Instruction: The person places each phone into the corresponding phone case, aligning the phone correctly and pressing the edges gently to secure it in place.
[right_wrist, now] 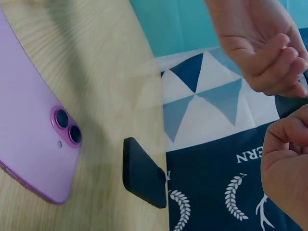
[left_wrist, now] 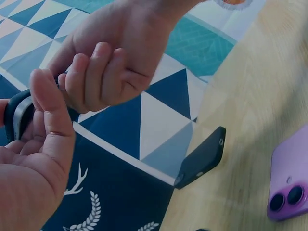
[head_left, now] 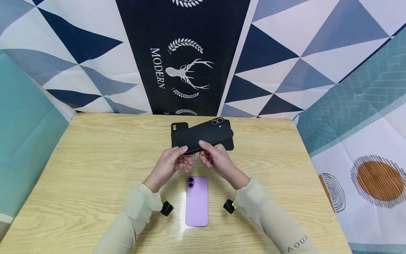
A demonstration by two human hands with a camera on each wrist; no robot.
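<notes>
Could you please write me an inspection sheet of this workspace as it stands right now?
Surface: light wooden table, with glare near the purple phone.
Job's things: black phone in a case, held up over the table by both hands; purple phone lying camera side up near the front edge.
Clutter: empty black case lying flat at the back of the table.
Grips: left hand pinches the black phone's lower left corner; right hand pinches its lower edge.
Cables: nothing seen.
Surroundings: backdrop of blue and white triangles with a dark deer panel reading MODERN; teal cloth on both sides; a small camera on each wrist.
</notes>
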